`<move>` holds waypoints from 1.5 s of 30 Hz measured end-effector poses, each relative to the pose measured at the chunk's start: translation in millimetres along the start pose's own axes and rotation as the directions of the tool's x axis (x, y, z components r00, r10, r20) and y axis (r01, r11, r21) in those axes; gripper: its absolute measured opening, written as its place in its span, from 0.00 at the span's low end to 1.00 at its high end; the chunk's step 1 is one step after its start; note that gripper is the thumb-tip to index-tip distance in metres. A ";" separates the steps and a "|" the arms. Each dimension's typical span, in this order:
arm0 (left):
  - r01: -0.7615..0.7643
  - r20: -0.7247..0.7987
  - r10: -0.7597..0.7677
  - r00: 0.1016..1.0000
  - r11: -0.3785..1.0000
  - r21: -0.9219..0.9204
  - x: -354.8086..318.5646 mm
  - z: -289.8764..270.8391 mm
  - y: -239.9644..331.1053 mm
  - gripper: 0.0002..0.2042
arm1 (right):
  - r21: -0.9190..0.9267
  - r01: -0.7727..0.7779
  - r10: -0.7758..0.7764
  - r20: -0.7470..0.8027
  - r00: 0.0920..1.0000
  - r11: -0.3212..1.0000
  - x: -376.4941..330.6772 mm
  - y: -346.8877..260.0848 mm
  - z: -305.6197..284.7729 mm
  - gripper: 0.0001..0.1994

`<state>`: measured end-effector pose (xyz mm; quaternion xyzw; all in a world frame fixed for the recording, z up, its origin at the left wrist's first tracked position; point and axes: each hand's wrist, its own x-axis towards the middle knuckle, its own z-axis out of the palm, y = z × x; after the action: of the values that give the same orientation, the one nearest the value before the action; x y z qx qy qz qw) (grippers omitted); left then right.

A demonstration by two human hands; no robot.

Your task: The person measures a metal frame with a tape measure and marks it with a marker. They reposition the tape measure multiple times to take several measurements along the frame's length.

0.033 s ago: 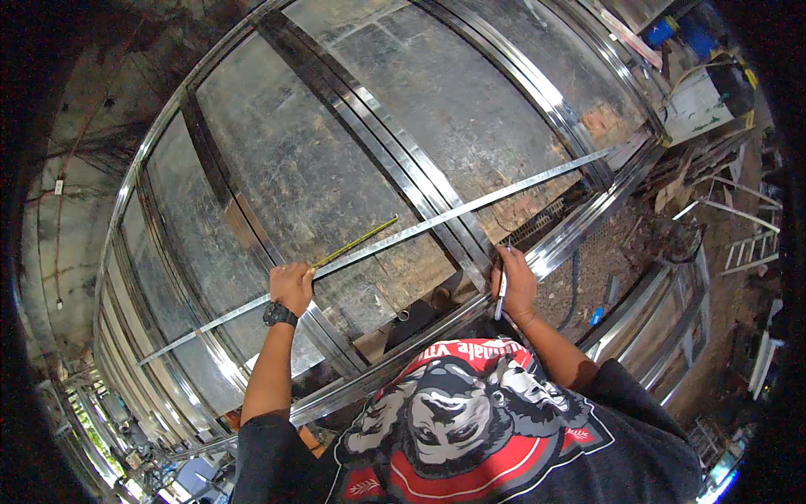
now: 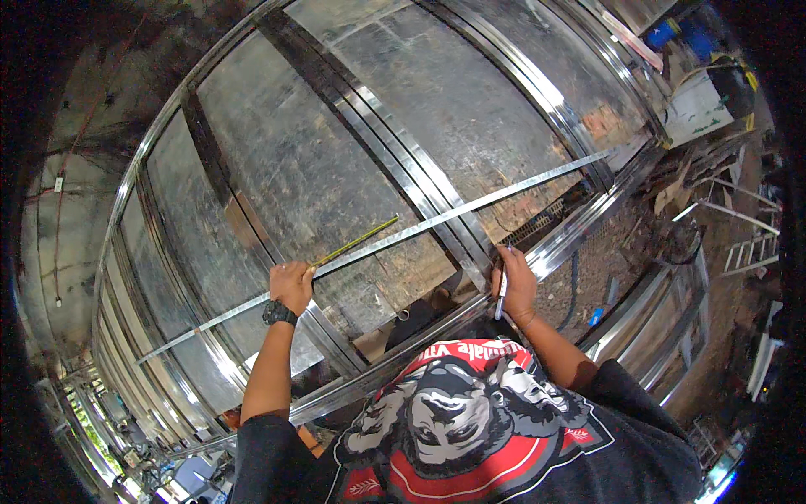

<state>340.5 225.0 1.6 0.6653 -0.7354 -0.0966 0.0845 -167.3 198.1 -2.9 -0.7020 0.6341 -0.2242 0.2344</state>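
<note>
My left hand (image 2: 291,288), with a black watch at the wrist, is closed round a tape measure whose body its fingers hide. The yellow tape blade (image 2: 357,241) sticks out to the right, close along a long flat metal strip (image 2: 437,220). That strip lies slantwise across the shiny metal bars (image 2: 382,143) of a large frame. My right hand (image 2: 519,281) is closed on a slim white marker pen (image 2: 502,298), which slants down out of the fingers. It rests by the frame's near edge, where a double bar meets the edge rail (image 2: 561,252).
Worn grey boards (image 2: 285,143) lie beneath the bars. Beyond the near rail to the right are another metal frame (image 2: 651,315), a small blue object (image 2: 596,317) on the ground and a white ladder (image 2: 751,252). Blue containers (image 2: 662,32) stand at the far right.
</note>
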 end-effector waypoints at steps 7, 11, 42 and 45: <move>0.030 0.033 -0.030 0.999 1.000 -0.005 7.5 -3.1 1.9 0.11 | -0.016 -0.016 0.016 -0.028 0.999 1.000 5.3 -5.8 1.7 0.25; 0.013 0.015 -0.013 1.000 1.000 -0.014 6.1 1.2 -5.0 0.11 | -0.043 0.039 -0.043 -0.087 0.995 0.998 3.9 3.0 9.3 0.24; 0.011 0.154 0.014 0.988 0.987 -0.157 10.9 3.7 -23.1 0.16 | -0.143 0.097 -0.123 -0.187 0.975 0.985 2.1 -13.0 13.7 0.22; 0.007 0.145 0.015 0.989 0.988 -0.152 12.0 4.5 -23.2 0.16 | -0.125 0.102 -0.126 -0.207 0.970 0.987 0.8 -4.7 17.6 0.22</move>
<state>360.5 211.0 -8.7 0.6467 -0.7314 -0.2005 0.0811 -152.8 198.5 -13.9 -0.7213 0.6259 -0.2750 0.1112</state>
